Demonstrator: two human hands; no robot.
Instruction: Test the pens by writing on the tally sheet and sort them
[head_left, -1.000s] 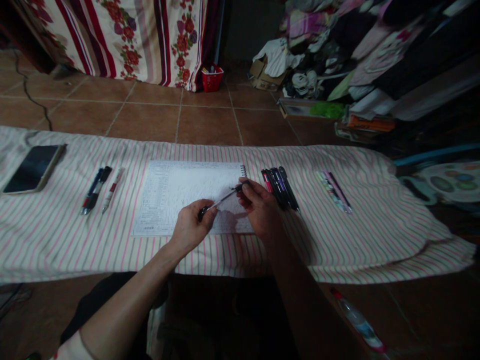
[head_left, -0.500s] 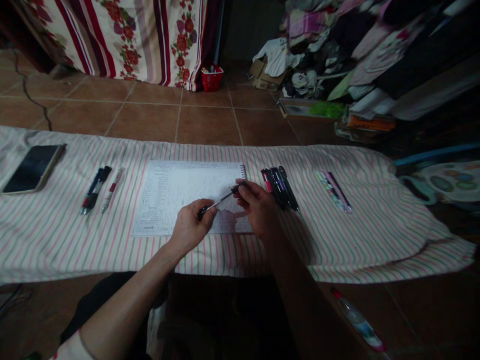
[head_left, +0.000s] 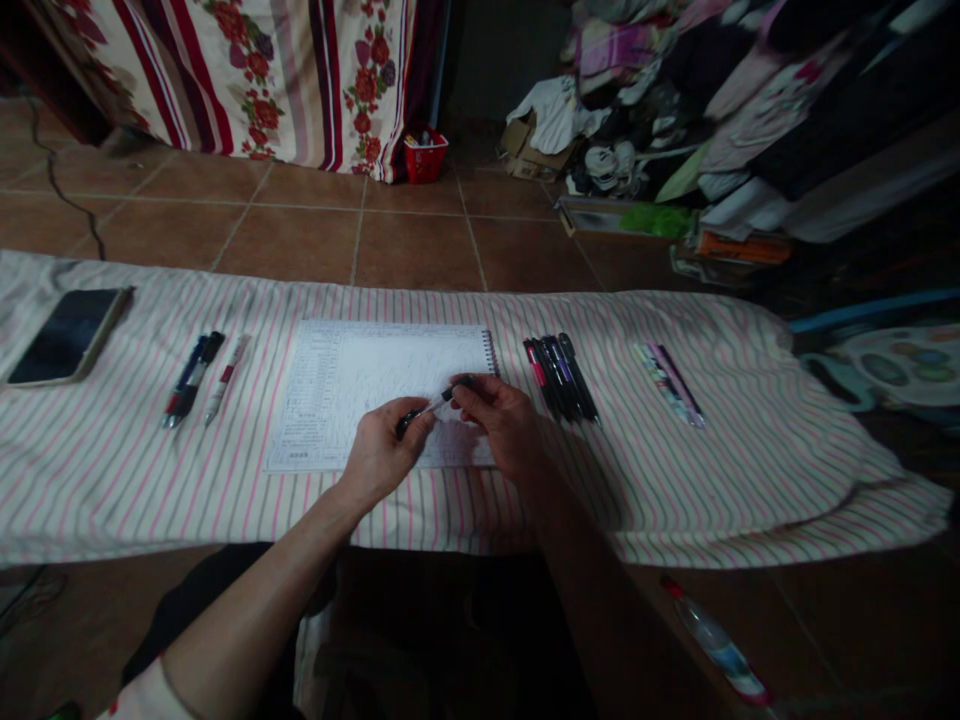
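Above the notepad (head_left: 375, 375), both my hands hold a pen (head_left: 436, 404) with a clear middle and black ends. My left hand (head_left: 386, 447) is closed around its lower left end. My right hand (head_left: 501, 420) pinches the black part at its upper right end between thumb and fingers. Whether that black part is a cap or a piece of the barrel I cannot tell. The notepad is spiral-bound on its right edge, and its page bears print and faint marks. Just right of my right hand lies a row of several dark pens (head_left: 561, 378).
On the striped cloth (head_left: 750, 460) lie a phone (head_left: 67, 335), pens (head_left: 193, 380) and a white-and-red pen (head_left: 226, 380) at left, and pens (head_left: 670, 384) at right. A plastic bottle (head_left: 716, 642) is on the floor. Beyond are a red basket (head_left: 424, 157) and piled clothes.
My right hand has moved left and slightly down toward my left hand. Less of the pen's clear middle shows between them. The left hand has stayed put.
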